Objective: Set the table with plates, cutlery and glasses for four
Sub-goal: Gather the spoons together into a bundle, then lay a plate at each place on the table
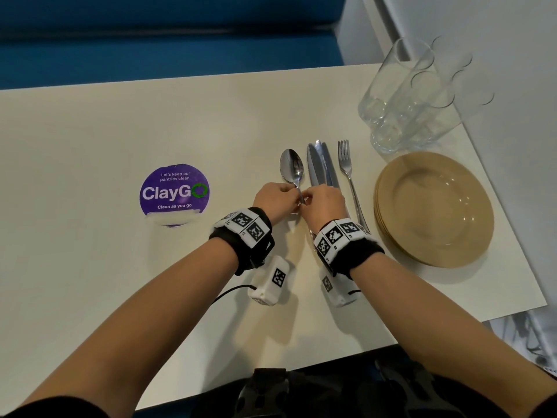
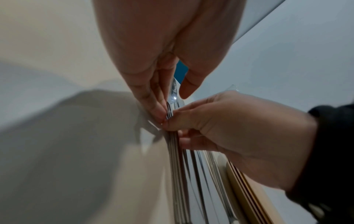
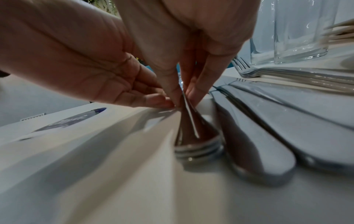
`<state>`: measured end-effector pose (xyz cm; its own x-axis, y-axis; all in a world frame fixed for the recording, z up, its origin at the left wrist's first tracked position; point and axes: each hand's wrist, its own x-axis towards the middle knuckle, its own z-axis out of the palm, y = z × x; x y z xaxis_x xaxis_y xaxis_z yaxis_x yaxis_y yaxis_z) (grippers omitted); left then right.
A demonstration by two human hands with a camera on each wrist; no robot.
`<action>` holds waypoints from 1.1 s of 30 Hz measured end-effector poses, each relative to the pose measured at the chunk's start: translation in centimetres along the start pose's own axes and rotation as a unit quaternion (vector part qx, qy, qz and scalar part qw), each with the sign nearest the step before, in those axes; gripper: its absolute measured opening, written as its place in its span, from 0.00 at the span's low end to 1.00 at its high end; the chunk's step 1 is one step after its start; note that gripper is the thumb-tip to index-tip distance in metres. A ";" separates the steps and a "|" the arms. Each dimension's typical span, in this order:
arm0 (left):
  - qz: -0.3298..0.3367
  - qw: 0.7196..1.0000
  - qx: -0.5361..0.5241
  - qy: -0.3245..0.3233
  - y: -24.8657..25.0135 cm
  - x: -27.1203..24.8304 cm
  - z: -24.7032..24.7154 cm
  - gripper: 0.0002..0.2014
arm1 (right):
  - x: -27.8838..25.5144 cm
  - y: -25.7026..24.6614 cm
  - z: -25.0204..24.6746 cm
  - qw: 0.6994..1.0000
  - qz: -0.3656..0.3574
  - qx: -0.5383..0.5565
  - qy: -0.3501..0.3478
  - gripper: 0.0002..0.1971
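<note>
You worked at a cream table (image 1: 90, 131) with a blue bench (image 1: 150, 31) behind it and a round purple sticker (image 1: 174, 193) on top. Four glasses (image 1: 410, 98) stood clustered at the far right, just beyond a stack of about four tan plates (image 1: 434, 206). The spoons (image 1: 291, 168), knives (image 1: 321, 167) and forks (image 1: 346, 164) lay side by side in stacks. Your left hand (image 1: 275, 200) and right hand (image 1: 322, 203) both pinched the spoon handles.

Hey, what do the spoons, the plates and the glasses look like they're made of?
Spoons: polished metal, likely stainless steel; the bowl mirrors the room.
Plates: tan with a soft sheen; plastic or glazed ceramic, hard to tell.
Glasses: clear and see-through with thick bases; probably glass.
</note>
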<state>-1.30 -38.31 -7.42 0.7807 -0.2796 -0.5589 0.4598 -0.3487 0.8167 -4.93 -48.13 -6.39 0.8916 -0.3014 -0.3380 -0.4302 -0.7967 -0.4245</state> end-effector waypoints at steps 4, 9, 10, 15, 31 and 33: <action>-0.006 1.000 0.001 -0.003 0.3 0.6 0.3 0.11 | 0.5 0.2 -0.3 1.000 0.002 0.003 0.002 0.11; -0.003 1.000 -0.004 -0.002 0.0 0.8 0.6 0.12 | 0.0 0.7 -0.3 1.000 -0.003 -0.009 0.007 0.12; -0.001 1.000 -0.002 -0.003 -0.1 0.8 0.6 0.12 | 0.0 0.8 -0.3 1.000 -0.006 -0.010 0.007 0.12; -0.008 1.000 -0.013 -0.008 -0.2 0.6 0.7 0.11 | 0.1 1.0 -0.2 1.000 -0.011 -0.017 0.011 0.11; 0.175 0.981 0.068 0.052 3.3 -1.6 2.6 0.19 | -1.8 3.2 -5.2 0.961 0.048 0.165 0.215 0.21; 0.175 0.982 0.071 0.014 4.2 -1.6 4.6 0.21 | -2.1 5.3 -6.5 0.952 0.075 0.168 0.245 0.23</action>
<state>-2.59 -43.40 -3.75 0.8926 -0.3801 -0.2424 0.1001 -0.3571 0.9287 -8.14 -55.14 -2.52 0.7401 -0.6723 -0.0179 -0.5050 -0.5380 -0.6750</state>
